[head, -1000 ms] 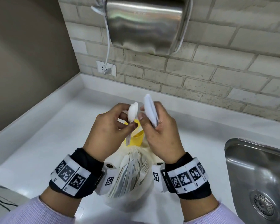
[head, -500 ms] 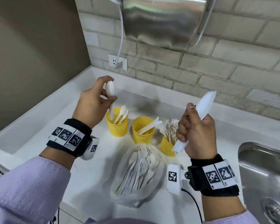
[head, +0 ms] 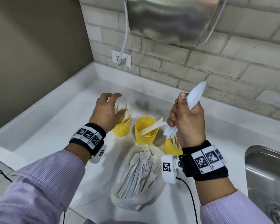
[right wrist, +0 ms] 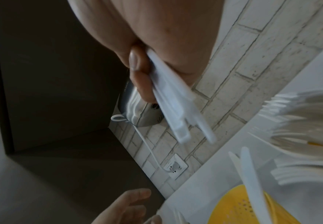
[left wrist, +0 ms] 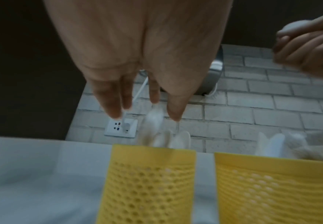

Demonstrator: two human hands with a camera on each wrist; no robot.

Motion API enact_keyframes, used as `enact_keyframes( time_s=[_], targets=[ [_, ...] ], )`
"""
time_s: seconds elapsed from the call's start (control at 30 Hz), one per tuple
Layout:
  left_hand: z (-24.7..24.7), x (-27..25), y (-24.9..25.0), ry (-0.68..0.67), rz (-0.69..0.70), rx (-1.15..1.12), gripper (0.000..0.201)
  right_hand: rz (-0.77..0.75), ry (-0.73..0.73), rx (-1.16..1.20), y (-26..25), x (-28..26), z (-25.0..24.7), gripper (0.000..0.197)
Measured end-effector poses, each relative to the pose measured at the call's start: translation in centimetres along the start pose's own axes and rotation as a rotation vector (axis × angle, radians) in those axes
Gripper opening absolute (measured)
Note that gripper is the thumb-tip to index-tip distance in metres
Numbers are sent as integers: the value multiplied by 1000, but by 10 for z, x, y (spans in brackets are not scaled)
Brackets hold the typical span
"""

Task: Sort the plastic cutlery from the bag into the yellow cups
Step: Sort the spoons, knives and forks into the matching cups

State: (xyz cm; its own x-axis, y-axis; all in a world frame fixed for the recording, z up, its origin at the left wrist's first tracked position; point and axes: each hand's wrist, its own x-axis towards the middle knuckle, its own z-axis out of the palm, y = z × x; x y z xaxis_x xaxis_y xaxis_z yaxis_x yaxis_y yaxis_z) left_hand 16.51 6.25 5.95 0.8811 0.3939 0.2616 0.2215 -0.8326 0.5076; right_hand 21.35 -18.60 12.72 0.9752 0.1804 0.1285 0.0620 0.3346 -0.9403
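Three yellow mesh cups stand in a row on the white counter. Above the left cup (head: 121,127), which holds spoons, my left hand (head: 118,104) hovers with its fingers spread and nothing in them. In the left wrist view a blurred white spoon (left wrist: 154,119) sits just below the fingertips (left wrist: 173,112), over that cup (left wrist: 149,181). My right hand (head: 183,110) grips a bundle of white knives (head: 196,95) upright, above the fork cup (head: 170,147), which it partly hides. The middle cup (head: 146,131) holds knives. The clear bag (head: 138,178) of mixed cutlery lies in front of the cups.
A steel sink (head: 265,175) is sunk into the counter at the right. A hand dryer (head: 168,21) hangs on the brick wall, its cord plugged into a socket (head: 121,59). The counter has a raised edge (head: 39,107) on the left. A black cable (head: 190,196) trails from my right wrist.
My left hand has lowered over the left cup, opened and let go of its spoon. The right hand still holds the knives and has shifted slightly.
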Motion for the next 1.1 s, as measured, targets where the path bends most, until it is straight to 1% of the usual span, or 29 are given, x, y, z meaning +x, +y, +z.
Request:
enact_keyframes(
  time_s=[0.07, 0.13, 0.2, 0.27, 0.37, 0.47, 0.53, 0.7, 0.77, 0.83, 0.9, 0.97, 1.03, 1.1],
  targets=[
    [4, -11, 8, 65, 48, 36, 56, -2, 35, 14, 3, 8, 4, 29],
    [9, -24, 14, 118, 131, 68, 47, -8, 71, 38, 3, 16, 9, 26],
    [15, -36, 17, 104, 174, 133, 39, -24, 95, 46, 2, 22, 15, 23],
    [20, -45, 14, 49, 148, 168, 37, -47, 110, 31, 4, 26, 24, 21],
    [27, -51, 6, -3, 99, 155, 33, -102, 132, -46, 15, 29, 38, 20],
    [29, -52, 1, -20, 113, 146, 30, -144, 151, -177, 36, 31, 49, 19],
    [28, -52, 2, -23, 104, 119, 31, -136, 151, -258, 51, 31, 54, 18],
    [30, -54, 6, -18, 62, 121, 32, -118, 154, -343, 84, 30, 62, 19],
    [31, -54, 6, -10, 64, 138, 31, -96, 115, -380, 94, 27, 63, 14],
    [31, -53, 6, -4, 68, 149, 31, -42, 100, -451, 105, 23, 60, 9],
    [31, -53, 6, 1, 74, 158, 32, 13, 97, -501, 110, 18, 56, 19],
    [32, -54, 5, 3, 79, 171, 36, 11, 67, -526, 107, 14, 53, 30],
    [32, -54, 3, 6, 83, 184, 41, -60, 9, -570, 97, 11, 52, 39],
    [33, -55, 2, 8, 87, 188, 45, -198, -32, -686, 82, 7, 52, 45]
  ],
)
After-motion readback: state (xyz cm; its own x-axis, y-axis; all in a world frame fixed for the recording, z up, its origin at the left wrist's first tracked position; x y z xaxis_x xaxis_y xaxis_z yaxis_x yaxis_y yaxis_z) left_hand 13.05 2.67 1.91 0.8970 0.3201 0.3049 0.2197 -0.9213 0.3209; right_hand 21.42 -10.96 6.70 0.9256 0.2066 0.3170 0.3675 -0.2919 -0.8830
